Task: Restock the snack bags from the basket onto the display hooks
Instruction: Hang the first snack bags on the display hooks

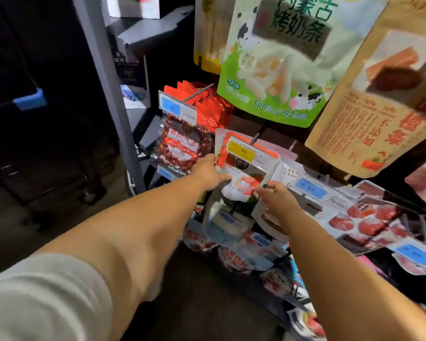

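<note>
A red and white snack bag (244, 179) hangs at the hook with the yellow price tag (241, 150) in the middle of the display. My left hand (208, 172) grips the bag's left edge. My right hand (277, 200) pinches its lower right edge from the other side. The hook's metal rod (255, 138) sticks out just above the tag. The basket is not in view.
A large green milk-stick bag (278, 60) and a tan bag (379, 94) hang overhead. A bag of red dates (182, 146) hangs left, with red packets (202, 102) behind. More bags and blue price tags (310, 189) fill the right and lower rows. A grey shelf post (108, 89) stands at the left.
</note>
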### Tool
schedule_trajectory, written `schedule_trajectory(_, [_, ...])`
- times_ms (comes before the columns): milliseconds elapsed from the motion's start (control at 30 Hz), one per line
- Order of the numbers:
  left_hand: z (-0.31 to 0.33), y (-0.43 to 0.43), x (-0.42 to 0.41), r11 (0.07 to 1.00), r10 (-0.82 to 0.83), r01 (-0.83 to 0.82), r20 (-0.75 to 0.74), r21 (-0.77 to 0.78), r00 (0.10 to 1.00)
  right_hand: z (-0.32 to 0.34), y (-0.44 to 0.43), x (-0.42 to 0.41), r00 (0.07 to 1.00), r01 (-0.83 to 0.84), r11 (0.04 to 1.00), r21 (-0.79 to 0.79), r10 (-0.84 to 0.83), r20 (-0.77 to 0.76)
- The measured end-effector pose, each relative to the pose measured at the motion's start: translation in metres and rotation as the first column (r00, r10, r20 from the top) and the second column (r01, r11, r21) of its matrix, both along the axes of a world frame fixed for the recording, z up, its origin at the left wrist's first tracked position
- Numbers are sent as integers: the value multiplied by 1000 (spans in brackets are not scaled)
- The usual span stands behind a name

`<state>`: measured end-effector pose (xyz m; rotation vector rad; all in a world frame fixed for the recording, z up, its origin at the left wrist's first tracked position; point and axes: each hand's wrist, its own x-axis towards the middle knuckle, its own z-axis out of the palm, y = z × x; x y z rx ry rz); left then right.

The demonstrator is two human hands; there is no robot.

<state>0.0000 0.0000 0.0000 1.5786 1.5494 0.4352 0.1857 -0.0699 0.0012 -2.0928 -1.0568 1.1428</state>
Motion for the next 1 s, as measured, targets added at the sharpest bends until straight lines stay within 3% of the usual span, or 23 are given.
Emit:
schedule_trajectory(200, [-1,13,2,998,45,-36,146,-58,988,-3,16,-10,999,-15,997,79,18,-40])
schedule_trajectory(400, [-9,13,0,993,62,-34,255,-113,965,-10,15,-16,977,93,975,202,-50,-206])
schedule_trajectory(567, [-11,3,0,993,75,-44,305,-108,949,-11,7,-21,922,175,964,198,-90,-377])
schedule_trajectory(733, [-19,-8,-8,992,60,-22,309,-125,949,-16,-9,-25,906,204,945,256,-83,-415])
schedule_trajectory(1000, [-22,-39,-31,928,74,143,546,-344,835,-3,-32,-35,905,191,915,356,-23,-425])
